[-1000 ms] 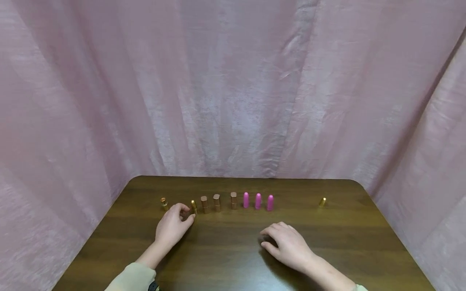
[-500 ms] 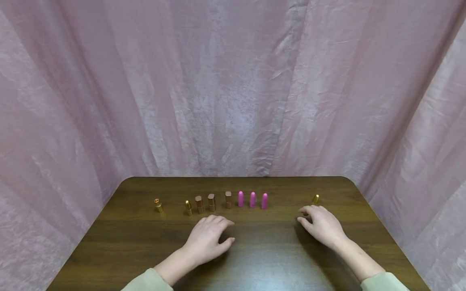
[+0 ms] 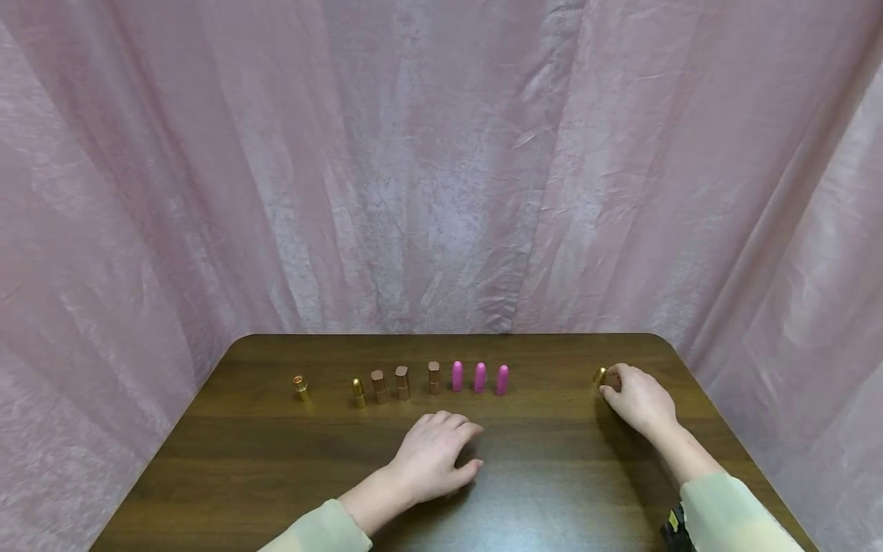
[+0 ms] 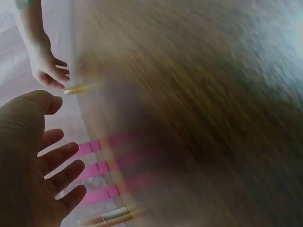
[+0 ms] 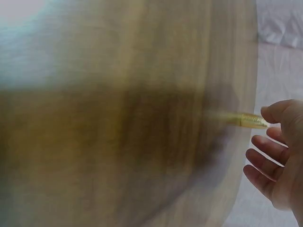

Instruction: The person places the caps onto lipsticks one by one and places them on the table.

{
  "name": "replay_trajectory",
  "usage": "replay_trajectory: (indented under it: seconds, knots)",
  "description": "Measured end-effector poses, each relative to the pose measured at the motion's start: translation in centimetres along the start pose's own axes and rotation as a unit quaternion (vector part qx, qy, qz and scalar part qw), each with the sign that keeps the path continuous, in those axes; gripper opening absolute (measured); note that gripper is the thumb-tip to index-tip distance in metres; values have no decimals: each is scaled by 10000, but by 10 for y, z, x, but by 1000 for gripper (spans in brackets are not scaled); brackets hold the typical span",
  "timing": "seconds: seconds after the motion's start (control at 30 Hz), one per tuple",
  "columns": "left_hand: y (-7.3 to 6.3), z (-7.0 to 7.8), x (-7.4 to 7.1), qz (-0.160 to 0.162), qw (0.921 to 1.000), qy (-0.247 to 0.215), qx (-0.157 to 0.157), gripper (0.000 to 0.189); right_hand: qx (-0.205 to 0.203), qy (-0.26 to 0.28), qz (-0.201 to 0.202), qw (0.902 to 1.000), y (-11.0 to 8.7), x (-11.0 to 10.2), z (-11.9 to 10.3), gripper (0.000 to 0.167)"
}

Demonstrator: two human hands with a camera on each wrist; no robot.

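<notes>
My right hand (image 3: pixel 643 399) is at the far right of the table, thumb and forefinger beside an upright gold bullet-shaped lipstick tube (image 3: pixel 599 376). In the right wrist view the thumb and forefinger lie on either side of the tip of that gold tube (image 5: pixel 253 120); a firm pinch is not visible. My left hand (image 3: pixel 434 456) is over the middle of the table, fingers spread and holding nothing. Beyond it stand three pink bullet-shaped tubes (image 3: pixel 480 378) and three squarish rose-gold tubes (image 3: pixel 402 382). In the left wrist view its fingers (image 4: pixel 71 153) overlap the pink tubes.
Left of the rose-gold tubes stands another gold tube (image 3: pixel 358 392). Farther left is a gold tube with a flat, reddish top (image 3: pixel 301 388). All stand on a brown wooden table (image 3: pixel 228 460) with rounded far corners. A pink curtain (image 3: pixel 441 169) hangs behind it.
My left hand has left the gold tube on the left and come over the table's middle. My right hand has moved right and forward to the far-right gold tube.
</notes>
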State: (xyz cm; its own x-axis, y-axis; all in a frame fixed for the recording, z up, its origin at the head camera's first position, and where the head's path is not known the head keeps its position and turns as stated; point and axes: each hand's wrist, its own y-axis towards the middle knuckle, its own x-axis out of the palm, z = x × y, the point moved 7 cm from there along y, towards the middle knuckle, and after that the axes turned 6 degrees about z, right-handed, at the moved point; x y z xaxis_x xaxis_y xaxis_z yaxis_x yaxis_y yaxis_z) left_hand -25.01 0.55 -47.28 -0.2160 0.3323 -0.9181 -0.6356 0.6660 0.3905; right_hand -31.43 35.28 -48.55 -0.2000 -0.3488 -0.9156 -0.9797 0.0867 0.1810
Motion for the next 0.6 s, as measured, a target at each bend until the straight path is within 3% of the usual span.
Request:
replay_trajectory:
  seconds: [0.33, 0.6]
  knots:
    - [5, 18, 2, -32, 9995, 187, 243, 46, -31, -383, -518, 9979, 31, 11, -4, 50]
    - [6, 20, 3, -85, 9994, 207, 263, 46, -379, -378, -477, 9974, 32, 8, -7, 28]
